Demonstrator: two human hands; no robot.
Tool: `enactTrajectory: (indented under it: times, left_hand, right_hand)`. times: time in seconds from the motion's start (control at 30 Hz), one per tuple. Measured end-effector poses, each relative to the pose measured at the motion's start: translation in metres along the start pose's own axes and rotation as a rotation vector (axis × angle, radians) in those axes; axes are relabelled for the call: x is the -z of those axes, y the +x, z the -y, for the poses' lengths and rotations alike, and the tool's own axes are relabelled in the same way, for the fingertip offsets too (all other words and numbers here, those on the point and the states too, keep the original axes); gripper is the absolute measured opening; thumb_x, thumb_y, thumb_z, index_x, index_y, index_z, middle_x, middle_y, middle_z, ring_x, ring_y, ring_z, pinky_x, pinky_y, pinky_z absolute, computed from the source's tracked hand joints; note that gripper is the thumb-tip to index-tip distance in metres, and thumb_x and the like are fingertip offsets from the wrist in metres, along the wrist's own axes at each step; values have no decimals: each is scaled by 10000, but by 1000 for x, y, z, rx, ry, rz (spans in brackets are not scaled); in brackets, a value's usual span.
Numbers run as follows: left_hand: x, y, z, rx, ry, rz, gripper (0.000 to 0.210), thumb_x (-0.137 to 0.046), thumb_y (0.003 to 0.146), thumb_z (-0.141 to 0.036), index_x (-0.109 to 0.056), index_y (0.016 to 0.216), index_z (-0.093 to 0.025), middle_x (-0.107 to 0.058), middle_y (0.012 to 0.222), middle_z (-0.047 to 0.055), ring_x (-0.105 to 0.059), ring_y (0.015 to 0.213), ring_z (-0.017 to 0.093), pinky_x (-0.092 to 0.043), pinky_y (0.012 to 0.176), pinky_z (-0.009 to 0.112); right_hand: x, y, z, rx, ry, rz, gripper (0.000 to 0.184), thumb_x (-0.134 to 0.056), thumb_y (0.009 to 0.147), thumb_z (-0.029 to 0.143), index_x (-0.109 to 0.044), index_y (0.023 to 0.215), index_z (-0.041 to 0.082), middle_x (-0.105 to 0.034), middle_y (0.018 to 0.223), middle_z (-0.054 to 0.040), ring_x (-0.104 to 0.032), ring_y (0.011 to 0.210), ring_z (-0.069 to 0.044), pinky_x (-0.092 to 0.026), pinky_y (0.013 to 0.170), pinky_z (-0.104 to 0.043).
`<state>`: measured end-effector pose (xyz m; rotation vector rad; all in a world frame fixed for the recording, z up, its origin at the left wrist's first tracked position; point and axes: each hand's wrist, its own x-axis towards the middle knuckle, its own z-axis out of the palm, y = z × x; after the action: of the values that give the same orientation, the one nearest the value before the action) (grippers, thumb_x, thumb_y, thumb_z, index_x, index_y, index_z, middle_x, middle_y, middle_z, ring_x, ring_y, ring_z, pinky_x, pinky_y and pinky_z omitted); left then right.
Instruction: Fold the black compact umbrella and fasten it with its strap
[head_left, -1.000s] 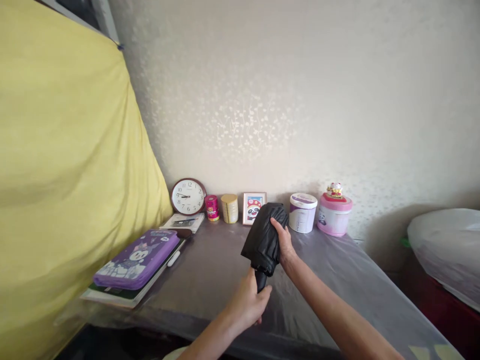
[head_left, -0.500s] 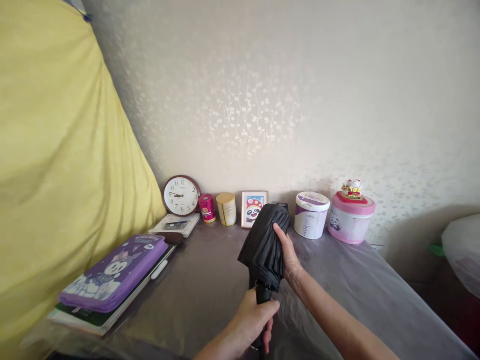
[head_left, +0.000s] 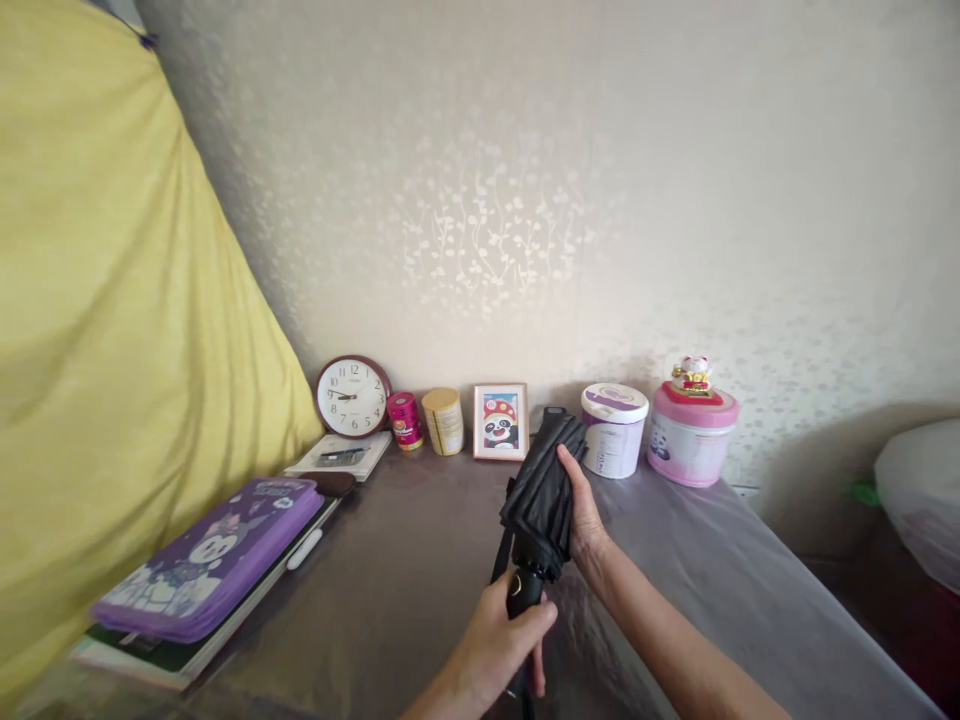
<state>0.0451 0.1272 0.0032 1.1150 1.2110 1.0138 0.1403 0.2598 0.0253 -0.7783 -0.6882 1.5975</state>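
Note:
A black folding umbrella (head_left: 541, 495), collapsed and tilted with its top away from me, is held above the table in both hands. My left hand (head_left: 506, 630) is closed round its handle, thumb lying across the front. Higher up, my right hand (head_left: 585, 505) wraps the folded canopy from the right side, its thumb on the cloth and its other fingers hidden behind. A dark strap hangs down on the canopy's left, beside the handle.
Along the wall stand a clock (head_left: 352, 397), a pink can (head_left: 405, 421), a yellow-lidded can (head_left: 443, 421), a framed panda picture (head_left: 500, 422), a white tub (head_left: 615, 430) and a pink tub (head_left: 691, 435) bearing a lucky cat. A purple case (head_left: 210, 555) lies on books at left.
The canopy has become narrower and tighter under my right hand, and the strap now shows on its left. My left hand stays on the handle. The view has shifted slightly right.

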Motion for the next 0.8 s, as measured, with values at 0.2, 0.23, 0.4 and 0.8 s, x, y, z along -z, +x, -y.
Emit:
enactTrajectory:
  times: [0.2,0.23,0.4,0.8]
  left_hand:
    - [-5,-3,2,94,-141,138,216,-539,741,-385,-428,814,-214,-416,435,-107,-318,272,51,-304,284,161]
    - [-6,-2,4,87,-71,96,200,-528,747,-372,-421,812,-216,-397,407,-112,-329,265,60,-306,277,162]
    - [-8,3,10,147,222,-134,272,-508,771,-325,-428,1000,-202,-382,411,-118,-370,264,90,-325,292,186]
    - [6,-2,25,-76,775,-417,284,-494,787,-311,-521,1006,-132,-592,717,109,-607,707,274,-399,627,323]
  right_hand:
    - [-6,-9,9,-188,30,129,514,-570,706,588,-636,910,121,-681,661,-81,-661,650,-220,-549,561,-303]
    - [-8,-10,8,-161,24,116,499,-588,704,567,-628,931,125,-681,664,-74,-660,641,-215,-549,559,-300]
    - [-10,-7,-6,54,-31,26,473,-698,657,438,-570,1031,178,-681,711,-15,-653,624,-183,-548,570,-275]
    - [-11,-9,-16,100,-94,-43,464,-730,623,402,-559,983,165,-655,640,8,-613,527,-160,-529,524,-269]
